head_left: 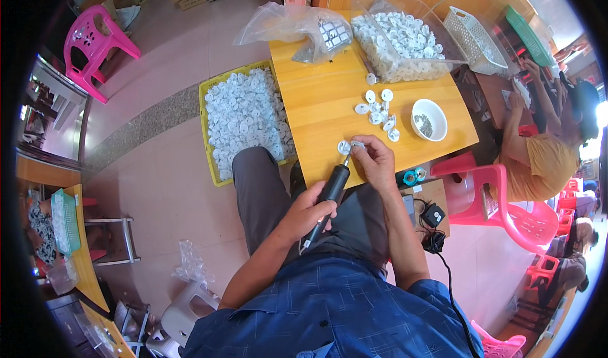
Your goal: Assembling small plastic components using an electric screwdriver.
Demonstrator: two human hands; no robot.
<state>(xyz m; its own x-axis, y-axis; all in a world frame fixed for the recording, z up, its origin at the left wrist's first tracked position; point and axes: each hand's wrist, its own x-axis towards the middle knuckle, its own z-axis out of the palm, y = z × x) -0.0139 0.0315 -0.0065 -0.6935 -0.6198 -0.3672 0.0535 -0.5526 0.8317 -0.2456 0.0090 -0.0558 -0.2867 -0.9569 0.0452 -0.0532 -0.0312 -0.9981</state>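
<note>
My left hand [307, 212] is wrapped round a black electric screwdriver [337, 180], whose tip points away from me at the table's near edge. Beside that tip, my right hand [379, 163] pinches a small whitish part [357, 144], mostly covered by the fingers. A round white plastic piece [344, 147] is just left of the tip; whether the tip touches it I cannot tell. Farther back on the yellow table [310, 92] lie several loose round white pieces [375, 106]. To their right stands a white bowl [439, 115] holding small metal bits, probably screws.
A clear bin [405, 66] of white pieces stands at the table's back, beside a plastic bag [278, 25]. On the floor at left is a yellow crate [207, 127] full of white pieces. Pink chairs [497, 187] and a person in an orange top [548, 165] are at right.
</note>
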